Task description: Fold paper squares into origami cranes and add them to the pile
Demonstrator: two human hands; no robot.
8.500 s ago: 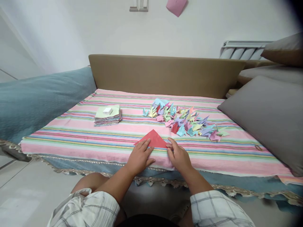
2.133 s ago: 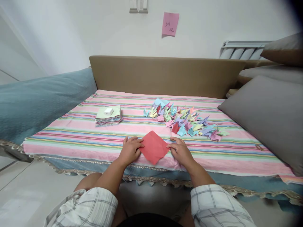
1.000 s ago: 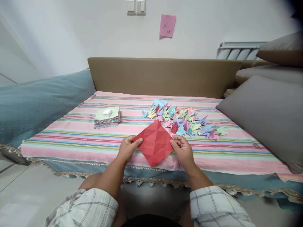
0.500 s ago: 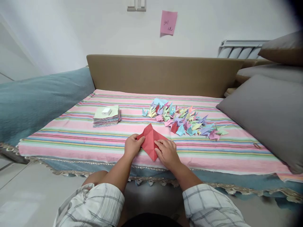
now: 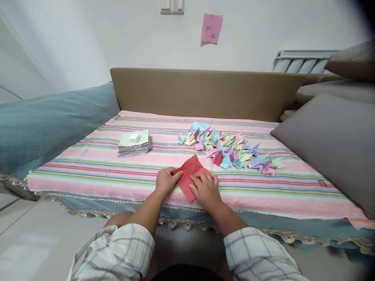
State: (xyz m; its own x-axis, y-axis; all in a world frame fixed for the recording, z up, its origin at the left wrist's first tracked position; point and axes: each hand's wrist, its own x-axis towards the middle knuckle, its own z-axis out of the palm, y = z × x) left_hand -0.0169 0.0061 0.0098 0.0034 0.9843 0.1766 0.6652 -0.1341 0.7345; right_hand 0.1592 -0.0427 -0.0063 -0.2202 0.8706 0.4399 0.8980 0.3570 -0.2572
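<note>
Between my hands, near the front edge of the striped cloth, is a red sheet of origami paper (image 5: 187, 183) with crease lines and a corner pointing away from me. My left hand (image 5: 166, 180) pinches its left corner, thumb on top. On the right side, my right hand (image 5: 206, 190) grips the paper with thumb and curled fingers; the right corner is partly behind the fingers. Just beyond lies a spread of folded paper cranes (image 5: 231, 150) in many colours. To the left sits a stack of square paper (image 5: 134, 149), topped by a small white box-shaped object (image 5: 134, 137).
A pink striped cloth (image 5: 88, 173) covers the sofa seat. Grey cushions (image 5: 328, 144) lean at the right, and a blue-covered armrest (image 5: 58, 121) is at the left. The brown backrest (image 5: 205, 93) stands behind, below a pink note (image 5: 211, 28) on the wall.
The red paper has flattened and opened out, its far corner shifting a little right. Both hands keep their hold on its sides. The whole view has shifted slightly.
</note>
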